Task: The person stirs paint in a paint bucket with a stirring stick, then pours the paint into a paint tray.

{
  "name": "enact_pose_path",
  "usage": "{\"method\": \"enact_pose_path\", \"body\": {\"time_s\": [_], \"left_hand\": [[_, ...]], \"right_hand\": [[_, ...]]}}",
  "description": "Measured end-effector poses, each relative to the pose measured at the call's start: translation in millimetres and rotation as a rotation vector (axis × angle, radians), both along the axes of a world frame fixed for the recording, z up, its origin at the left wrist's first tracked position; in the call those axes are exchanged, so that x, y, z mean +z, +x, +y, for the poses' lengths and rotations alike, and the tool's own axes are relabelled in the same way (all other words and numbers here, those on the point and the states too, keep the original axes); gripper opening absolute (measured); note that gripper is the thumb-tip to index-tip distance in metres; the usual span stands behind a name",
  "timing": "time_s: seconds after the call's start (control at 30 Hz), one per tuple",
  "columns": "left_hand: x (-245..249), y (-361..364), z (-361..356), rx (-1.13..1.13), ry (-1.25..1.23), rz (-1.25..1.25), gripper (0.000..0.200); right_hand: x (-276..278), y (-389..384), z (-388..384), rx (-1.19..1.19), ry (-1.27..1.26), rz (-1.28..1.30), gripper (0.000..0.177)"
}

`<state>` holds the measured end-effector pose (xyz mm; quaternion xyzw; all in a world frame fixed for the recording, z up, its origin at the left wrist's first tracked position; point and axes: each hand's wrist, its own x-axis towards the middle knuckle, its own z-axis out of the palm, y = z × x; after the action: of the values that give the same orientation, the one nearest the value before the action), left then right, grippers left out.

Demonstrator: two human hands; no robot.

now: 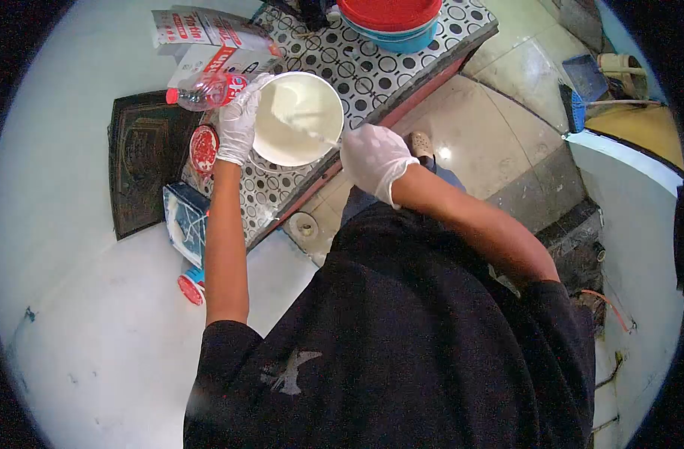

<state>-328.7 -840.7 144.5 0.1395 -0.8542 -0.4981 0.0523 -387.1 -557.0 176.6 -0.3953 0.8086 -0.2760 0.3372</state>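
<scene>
A white bucket (286,146) holding a pale cream liquid stands on the patterned counter (263,206). My left hand (240,123), in a white glove, grips the bucket's left rim. At the bucket's right side is my right hand (375,159), gloved too, its fingers closed round the end of a pale stirring tool (316,136) that reaches into the liquid. The tool's far end is hard to make out. A clear plastic bottle (201,93) with a red cap lies just left of my left hand.
A box (220,60) and a blue tub with a red lid (390,13) are at the back. Left of the bucket are a red lid (204,149), a dark framed panel (143,161) and a blue container (184,224). Tiled floor (469,135) lies right of the counter's edge.
</scene>
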Motion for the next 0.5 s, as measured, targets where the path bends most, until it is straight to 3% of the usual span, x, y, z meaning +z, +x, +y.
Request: {"method": "enact_pose_path", "body": {"time_s": [0.13,0.23,0.5], "left_hand": [[-2,0,1,0.069,0.034,-0.035,0.029],[-4,4,0,0.079,0.024,-0.004,0.028],[-5,34,-2,0.179,-0.143,0.005,0.028]], "right_hand": [[16,4,14,-0.137,-0.174,0.187,0.017],[25,-11,9,-0.108,-0.064,0.220,0.017],[19,-5,-3,-0.057,-0.127,0.295,0.017]]}}
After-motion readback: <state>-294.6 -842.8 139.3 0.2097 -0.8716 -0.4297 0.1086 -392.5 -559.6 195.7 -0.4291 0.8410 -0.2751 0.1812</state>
